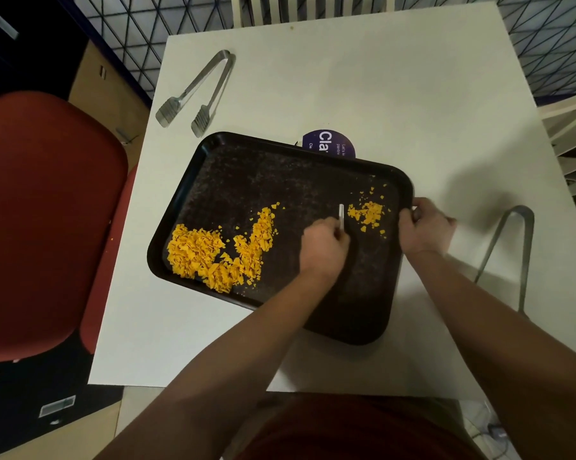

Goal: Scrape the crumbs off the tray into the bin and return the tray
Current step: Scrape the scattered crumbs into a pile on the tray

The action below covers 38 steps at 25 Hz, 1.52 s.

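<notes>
On the white table (363,78) the dark tray (246,180) lies askew. My left hand (324,249) grips a thin white scraper (341,215) upright on the tray floor, just beside a small patch of orange crumbs (367,212); my right hand (424,230) clasps the tray's right rim. A bigger crumb heap (210,254) sits at the left end.

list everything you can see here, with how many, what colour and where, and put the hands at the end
tray: one, black, middle of table
crumbs: big heap at tray's left, small patch at right, orange
scraper: one, white, in left hand
tongs: two, metal, one far left of table, one at right edge
sticker: one, purple, partly under tray
table: one, white
chair: one, red, left of table
left hand: over tray, holding scraper
right hand: gripping tray's right rim
</notes>
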### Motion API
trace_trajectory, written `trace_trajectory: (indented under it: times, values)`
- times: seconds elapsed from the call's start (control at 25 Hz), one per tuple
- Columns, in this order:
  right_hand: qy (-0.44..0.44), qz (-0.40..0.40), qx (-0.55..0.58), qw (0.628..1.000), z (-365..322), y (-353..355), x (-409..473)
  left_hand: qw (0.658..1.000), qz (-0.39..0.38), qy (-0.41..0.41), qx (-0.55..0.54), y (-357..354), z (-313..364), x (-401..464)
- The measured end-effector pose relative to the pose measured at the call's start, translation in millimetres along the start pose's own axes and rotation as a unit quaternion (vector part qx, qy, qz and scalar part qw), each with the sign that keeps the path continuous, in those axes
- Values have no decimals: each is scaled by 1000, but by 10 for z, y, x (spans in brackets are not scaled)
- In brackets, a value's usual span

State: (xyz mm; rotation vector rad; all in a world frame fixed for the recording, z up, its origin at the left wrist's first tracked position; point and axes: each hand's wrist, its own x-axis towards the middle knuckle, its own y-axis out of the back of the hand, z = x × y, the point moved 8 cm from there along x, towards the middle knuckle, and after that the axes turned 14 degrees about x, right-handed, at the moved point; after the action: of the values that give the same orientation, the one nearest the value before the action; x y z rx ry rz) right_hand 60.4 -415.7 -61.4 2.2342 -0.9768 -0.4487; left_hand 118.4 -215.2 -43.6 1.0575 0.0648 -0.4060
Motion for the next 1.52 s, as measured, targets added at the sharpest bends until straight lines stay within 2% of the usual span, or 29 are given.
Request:
trace_trajectory:
  times: [0.16, 0.32, 0.52, 0.72, 0.92, 1.04, 1.2, 1.36, 1.52]
  values:
    - [2, 0, -6, 1000, 1, -3, 4, 1000, -14, 19, -15, -62, -1, 49]
    - [1, -4, 1, 1000, 4, -2, -6, 995, 34, 97, 9, 161, -359, 95]
    - [5, -4, 1, 1000, 1, 1, -1, 989, 68, 127, 36, 402, -688, -30]
    - [3, 1, 5, 1000, 10, -5, 6, 983, 121, 16, 135, 874, -665, 347]
    - [3, -2, -11, 1000, -4, -2, -1, 976, 70, -52, 197, 1004, -877, 991]
    - [6, -1, -17, 1000, -6, -3, 8, 963, 31, -141, 227, 901, -761, 1130]
    - [10, 1, -26, 1000, -37, 2, -3, 925, -18, -283, 251, 791, -623, 958]
    - [10, 0, -34, 999, -41, 11, -14, 881, -31, -377, 284, 802, -748, 682]
    - [8, -9, -48, 999, -11, -26, 3, 811, 42, -469, 348, 983, -869, 429]
